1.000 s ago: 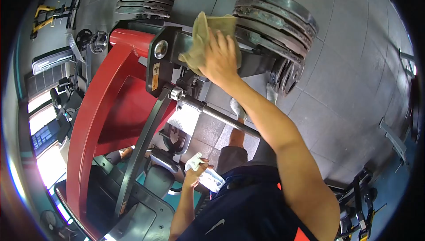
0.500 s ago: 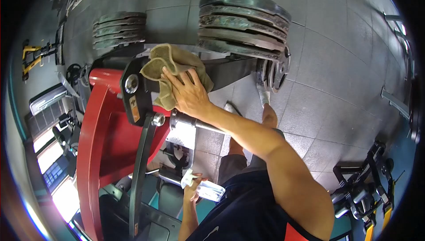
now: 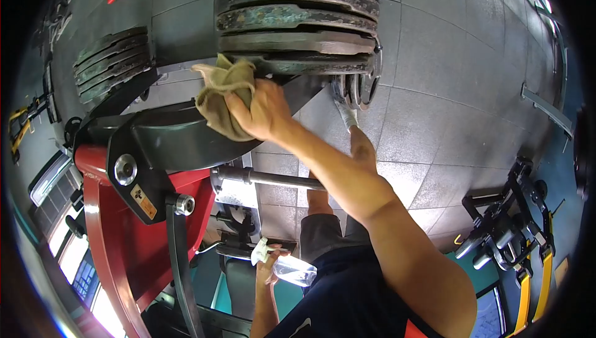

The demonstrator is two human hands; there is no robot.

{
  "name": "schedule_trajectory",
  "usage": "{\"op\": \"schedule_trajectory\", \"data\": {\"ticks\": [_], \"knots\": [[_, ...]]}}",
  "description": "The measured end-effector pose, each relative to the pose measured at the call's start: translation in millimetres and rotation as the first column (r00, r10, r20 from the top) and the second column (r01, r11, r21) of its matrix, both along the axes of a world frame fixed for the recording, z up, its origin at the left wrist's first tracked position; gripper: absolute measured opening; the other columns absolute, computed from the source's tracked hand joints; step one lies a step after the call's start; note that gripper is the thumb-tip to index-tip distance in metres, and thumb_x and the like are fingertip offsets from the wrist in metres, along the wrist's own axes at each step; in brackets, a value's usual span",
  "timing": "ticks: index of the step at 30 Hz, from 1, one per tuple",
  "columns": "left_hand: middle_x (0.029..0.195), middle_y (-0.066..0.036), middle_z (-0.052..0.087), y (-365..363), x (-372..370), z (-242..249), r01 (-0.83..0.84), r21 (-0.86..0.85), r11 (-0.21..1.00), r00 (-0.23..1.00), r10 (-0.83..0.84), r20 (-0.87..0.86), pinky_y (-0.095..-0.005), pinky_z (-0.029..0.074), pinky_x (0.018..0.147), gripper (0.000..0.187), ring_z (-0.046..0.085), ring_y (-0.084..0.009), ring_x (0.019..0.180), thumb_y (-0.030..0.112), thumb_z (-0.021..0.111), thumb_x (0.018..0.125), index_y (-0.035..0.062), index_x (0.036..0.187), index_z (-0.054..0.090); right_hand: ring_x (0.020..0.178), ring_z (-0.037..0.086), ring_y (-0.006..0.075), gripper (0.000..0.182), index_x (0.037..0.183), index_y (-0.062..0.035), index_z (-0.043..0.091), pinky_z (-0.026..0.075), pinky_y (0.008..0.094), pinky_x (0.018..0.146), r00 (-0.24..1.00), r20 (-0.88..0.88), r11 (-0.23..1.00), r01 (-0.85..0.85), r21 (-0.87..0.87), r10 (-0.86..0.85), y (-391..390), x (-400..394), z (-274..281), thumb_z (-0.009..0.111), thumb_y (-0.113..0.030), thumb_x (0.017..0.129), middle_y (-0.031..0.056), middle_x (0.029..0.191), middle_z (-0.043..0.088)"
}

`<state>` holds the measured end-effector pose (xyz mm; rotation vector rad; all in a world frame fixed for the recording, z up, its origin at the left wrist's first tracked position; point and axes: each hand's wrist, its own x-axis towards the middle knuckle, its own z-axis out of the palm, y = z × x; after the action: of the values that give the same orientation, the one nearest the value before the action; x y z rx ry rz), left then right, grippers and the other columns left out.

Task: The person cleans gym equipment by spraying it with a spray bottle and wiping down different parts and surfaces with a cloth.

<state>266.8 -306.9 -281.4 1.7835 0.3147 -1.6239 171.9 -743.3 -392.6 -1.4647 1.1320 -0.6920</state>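
A bunched olive-brown cloth (image 3: 226, 99) lies against the black arm (image 3: 186, 136) of a red and black weight machine. My right hand (image 3: 264, 109) grips its right side, with the fingers curled into the fabric. Just above the cloth is a large stack of worn weight plates (image 3: 298, 18). Lower down, near my body, my left hand (image 3: 267, 270) is closed round the neck of a clear spray bottle (image 3: 294, 271) with a white trigger head.
The machine's red frame (image 3: 102, 232) fills the lower left. A second plate stack (image 3: 112, 65) stands at the upper left. A metal bar (image 3: 282, 180) passes below my right forearm. Black and yellow equipment (image 3: 512, 226) is at the right.
The cloth has gone from spread under my right hand's outstretched fingers to bunched in its curled fingers, further along the arm toward the big plates. The view has shifted, bringing the plates closer.
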Motion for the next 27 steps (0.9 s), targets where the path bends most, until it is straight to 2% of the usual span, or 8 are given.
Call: {"op": "schedule_trajectory", "data": {"ticks": [2,5,9,13,15,19,25,27], "knots": [[0.088,-0.017,0.074,-7.8,2.2,-4.2,0.006,0.060,0.998,1.000,-0.005,-0.007,-0.0411,0.061,0.073,0.028,0.073,-0.0270,0.081,0.010,0.071,0.090,0.0029,0.115,0.062,0.110,0.060,0.0367,0.052,0.130,-0.0070,0.052,0.051,0.0463,0.087,0.989,0.099,0.978,0.128,-0.167,-0.113,26.7,-7.8,0.4,0.066,-0.037,0.090,0.0209,0.129,0.054],[0.088,-0.017,0.074,-18.1,4.1,-6.6,0.006,0.060,0.998,1.000,-0.005,-0.027,-0.0414,0.060,0.073,0.029,0.073,-0.0271,0.081,0.008,0.072,0.088,0.0037,0.115,0.062,0.119,0.058,0.0273,0.069,0.148,-0.0074,0.030,0.052,0.0410,0.092,0.638,0.687,0.936,0.194,0.294,-0.348,123.5,6.4,-69.0,0.062,-0.040,0.097,0.0156,0.143,0.046],[0.088,-0.016,0.074,-21.6,-1.5,-5.4,0.053,0.085,0.995,0.999,-0.052,-0.009,-0.0409,0.060,0.074,0.029,0.073,-0.0271,0.084,0.007,0.072,0.088,0.0037,0.115,0.062,0.105,0.067,0.0241,0.042,0.135,0.0016,0.048,0.053,0.0359,0.086,0.694,-0.025,0.557,0.597,0.578,-0.719,123.5,-14.8,-156.6,0.042,-0.026,0.104,0.0192,0.114,0.067],[0.089,-0.015,0.074,-1.0,-4.6,-17.2,0.044,0.070,0.997,0.998,-0.041,-0.040,-0.0411,0.060,0.080,0.027,0.073,-0.0267,0.086,0.008,0.071,0.090,0.0023,0.115,0.061,0.104,0.064,0.0266,0.053,0.136,0.0014,0.050,0.052,0.0381,0.088,0.557,-0.194,0.411,0.767,0.492,-0.808,95.1,-42.9,-340.5,0.035,-0.040,0.107,0.0154,0.123,0.064],[0.090,-0.015,0.074,6.2,-7.9,-17.5,0.042,0.114,0.993,0.998,-0.037,-0.041,-0.0404,0.059,0.080,0.028,0.073,-0.0271,0.085,0.013,0.070,0.092,0.0016,0.116,0.060,0.122,0.056,0.0300,0.051,0.139,0.0040,0.048,0.045,0.0384,0.101,0.541,-0.255,0.206,0.650,0.731,-0.802,60.5,-61.3,-300.8,0.040,-0.034,0.105,0.0197,0.135,0.057],[0.093,-0.016,0.073,20.1,-15.0,-26.2,0.085,-0.001,0.996,0.996,-0.085,0.022,-0.0390,0.058,0.079,0.031,0.073,-0.0267,0.087,0.023,0.068,0.096,0.0021,0.118,0.059,0.140,0.042,0.0303,0.055,0.147,0.0015,0.040,0.035,0.0400,0.113,0.587,-0.115,0.506,0.768,0.393,-0.802,96.8,-18.7,-220.5,0.041,-0.032,0.103,0.0193,0.154,0.040],[0.089,-0.016,0.072,28.1,-16.7,-11.7,-0.001,-0.072,0.997,1.000,0.003,0.021,-0.0428,0.057,0.082,0.039,0.072,-0.0289,0.087,0.028,0.067,0.097,-0.0010,0.120,0.055,0.124,0.059,0.0220,0.037,0.137,-0.0181,0.054,0.046,0.0400,0.108,0.010,-0.213,-0.211,0.112,0.971,-0.977,58.6,-23.6,-180.6,0.043,-0.035,0.106,0.0041,0.135,0.062],[0.088,-0.016,0.072,40.9,-17.0,-6.7,-0.045,-0.131,0.990,0.997,0.053,0.064,-0.0445,0.058,0.080,0.044,0.071,-0.0297,0.087,0.030,0.069,0.095,-0.0005,0.122,0.054,0.122,0.060,0.0215,0.035,0.135,-0.0204,0.055,0.048,0.0441,0.107,0.053,-0.105,-0.090,0.229,0.969,-0.993,68.9,-6.7,-145.4,0.045,-0.036,0.105,0.0040,0.132,0.063]]}}
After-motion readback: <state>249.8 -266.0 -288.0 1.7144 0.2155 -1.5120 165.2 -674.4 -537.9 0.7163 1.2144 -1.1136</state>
